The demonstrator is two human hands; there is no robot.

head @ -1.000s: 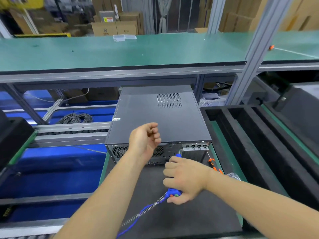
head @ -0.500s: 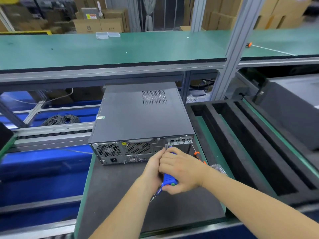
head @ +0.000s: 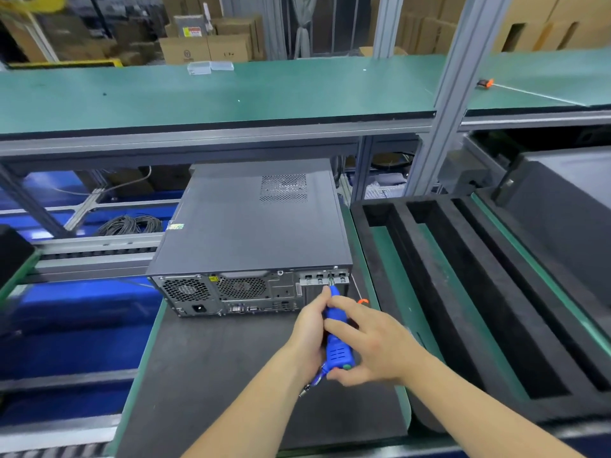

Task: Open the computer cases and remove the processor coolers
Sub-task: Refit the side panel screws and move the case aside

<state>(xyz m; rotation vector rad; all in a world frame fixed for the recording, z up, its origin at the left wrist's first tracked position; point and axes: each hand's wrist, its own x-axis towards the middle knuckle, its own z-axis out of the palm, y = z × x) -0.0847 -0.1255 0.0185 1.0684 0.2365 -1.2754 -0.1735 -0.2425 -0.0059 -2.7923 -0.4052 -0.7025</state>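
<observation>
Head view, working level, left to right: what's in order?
Coil of dark cables → dark grey computer case → blue electric screwdriver, gripped by both hands → black foam tray with long slots → second dark case at the right edge.

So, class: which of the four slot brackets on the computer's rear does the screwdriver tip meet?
The third bracket from the left; the blue screwdriver points at it.

A dark mat-covered worktop point(head: 211, 375) with green edging carries the closed computer case point(head: 254, 226), lying flat, rear panel facing the person.
</observation>
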